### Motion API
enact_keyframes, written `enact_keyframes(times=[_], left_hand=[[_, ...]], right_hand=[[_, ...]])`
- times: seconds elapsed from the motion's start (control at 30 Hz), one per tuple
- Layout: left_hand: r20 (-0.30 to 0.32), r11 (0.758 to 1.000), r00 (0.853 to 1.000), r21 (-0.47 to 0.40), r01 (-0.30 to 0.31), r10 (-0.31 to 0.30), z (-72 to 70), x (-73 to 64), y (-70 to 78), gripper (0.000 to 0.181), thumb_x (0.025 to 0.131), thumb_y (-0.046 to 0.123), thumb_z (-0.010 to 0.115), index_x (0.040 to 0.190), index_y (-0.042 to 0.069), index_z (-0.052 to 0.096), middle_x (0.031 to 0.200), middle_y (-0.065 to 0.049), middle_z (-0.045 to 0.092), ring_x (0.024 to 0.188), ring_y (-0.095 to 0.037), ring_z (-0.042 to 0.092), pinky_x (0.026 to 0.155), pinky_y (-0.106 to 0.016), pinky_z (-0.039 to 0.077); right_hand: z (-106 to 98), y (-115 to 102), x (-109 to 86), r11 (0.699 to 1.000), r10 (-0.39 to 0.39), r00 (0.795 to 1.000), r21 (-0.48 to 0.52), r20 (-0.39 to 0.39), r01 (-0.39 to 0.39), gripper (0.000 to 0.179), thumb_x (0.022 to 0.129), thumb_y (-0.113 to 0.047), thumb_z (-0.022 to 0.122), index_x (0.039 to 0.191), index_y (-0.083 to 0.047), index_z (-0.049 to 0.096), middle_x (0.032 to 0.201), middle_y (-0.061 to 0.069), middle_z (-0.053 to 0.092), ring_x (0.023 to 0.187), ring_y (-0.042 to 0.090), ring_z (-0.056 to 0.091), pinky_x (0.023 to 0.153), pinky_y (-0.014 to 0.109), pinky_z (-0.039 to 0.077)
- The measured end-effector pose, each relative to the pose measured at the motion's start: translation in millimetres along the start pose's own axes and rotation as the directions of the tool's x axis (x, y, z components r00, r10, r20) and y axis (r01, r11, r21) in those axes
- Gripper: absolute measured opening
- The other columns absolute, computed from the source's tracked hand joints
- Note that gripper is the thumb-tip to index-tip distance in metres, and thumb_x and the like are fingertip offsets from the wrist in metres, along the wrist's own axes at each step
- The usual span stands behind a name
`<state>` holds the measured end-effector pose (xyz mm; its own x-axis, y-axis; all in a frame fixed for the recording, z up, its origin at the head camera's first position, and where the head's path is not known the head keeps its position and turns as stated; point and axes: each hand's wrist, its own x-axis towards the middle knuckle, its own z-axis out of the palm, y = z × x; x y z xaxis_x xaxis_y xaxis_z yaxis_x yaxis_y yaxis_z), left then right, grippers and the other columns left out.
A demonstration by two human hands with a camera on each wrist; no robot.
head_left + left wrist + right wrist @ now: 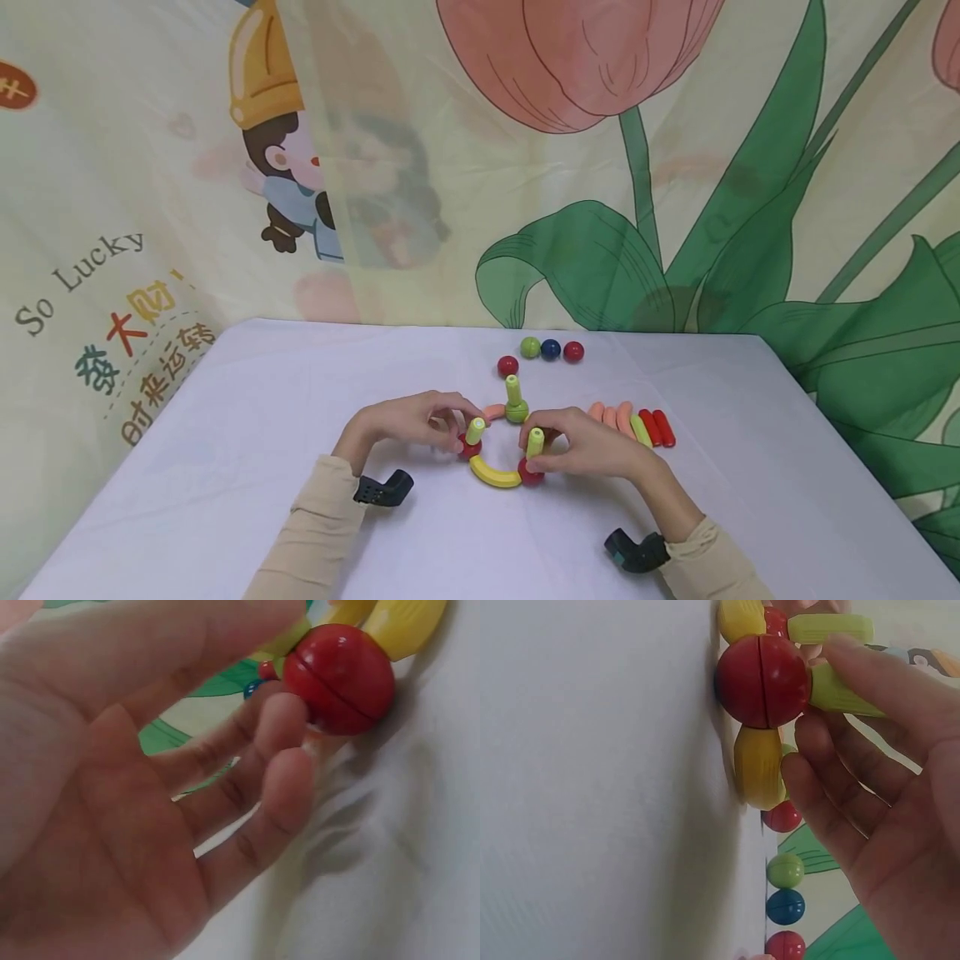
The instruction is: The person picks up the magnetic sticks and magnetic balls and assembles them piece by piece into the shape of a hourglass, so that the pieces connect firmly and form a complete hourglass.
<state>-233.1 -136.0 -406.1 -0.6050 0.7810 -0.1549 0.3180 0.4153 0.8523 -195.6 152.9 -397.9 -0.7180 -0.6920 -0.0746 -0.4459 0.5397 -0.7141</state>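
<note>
A small ring of toy balls and curved rods lies on the table. It has a left red ball [470,448], a right red ball [531,473] and a green ball [516,412], each with a light green stick standing on it. A yellow curved rod [495,474] joins the two red balls. My left hand [426,421] pinches the left green stick [476,430] by thumb and forefinger, its other fingers loosely bent beside the ball. With thumb and fingers, my right hand [588,442] holds the right green stick [535,442]. Another yellow rod [757,769] leaves the right ball.
Behind the ring sit a loose red ball [507,367], a green ball [530,347], a blue ball [551,349] and another red ball [573,352]. Right of it lie pink rods [624,418], a green stick [641,430] and red sticks [663,427]. A printed cloth [405,292] hangs behind.
</note>
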Motion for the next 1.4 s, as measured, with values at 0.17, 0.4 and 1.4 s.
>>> enact_keyframes(times=[0.17,0.4,1.4], left_hand=[[0.009,0.998,0.999,0.033,-0.045,0.045,5.0,5.7,-0.2,0.026,0.083,0.024,0.072,0.108,0.020,0.067,0.098,0.005,0.060,0.079,-0.010,0.056,0.068,-0.021,0.047],[-0.024,0.998,0.998,0.036,-0.058,0.059,7.9,10.3,-3.1,0.019,0.082,0.021,0.074,0.100,0.018,0.067,0.095,0.005,0.063,0.075,-0.009,0.056,0.068,-0.020,0.046],[-0.378,0.991,0.916,-0.040,0.131,-0.136,26.1,32.9,-18.3,0.014,0.090,0.020,0.062,0.104,0.016,0.064,0.086,-0.004,0.058,0.060,-0.014,0.051,0.054,-0.025,0.045]], right_hand=[[-2,2,-0.9,0.999,0.007,1.000,-0.037,-0.005,-0.007,0.021,0.082,-0.036,0.072,0.095,-0.024,0.061,0.085,-0.015,0.064,0.084,0.005,0.059,0.080,0.027,0.050],[-4,5,-1.6,0.999,-0.004,1.000,-0.043,-0.013,0.003,0.022,0.082,-0.036,0.072,0.097,-0.022,0.062,0.086,-0.015,0.064,0.084,0.005,0.059,0.080,0.026,0.050],[-32,43,-6.8,0.987,0.148,0.946,-0.019,-0.289,-0.160,0.005,0.091,-0.021,0.061,0.091,-0.017,0.059,0.078,-0.001,0.059,0.060,0.014,0.054,0.058,0.024,0.047]])
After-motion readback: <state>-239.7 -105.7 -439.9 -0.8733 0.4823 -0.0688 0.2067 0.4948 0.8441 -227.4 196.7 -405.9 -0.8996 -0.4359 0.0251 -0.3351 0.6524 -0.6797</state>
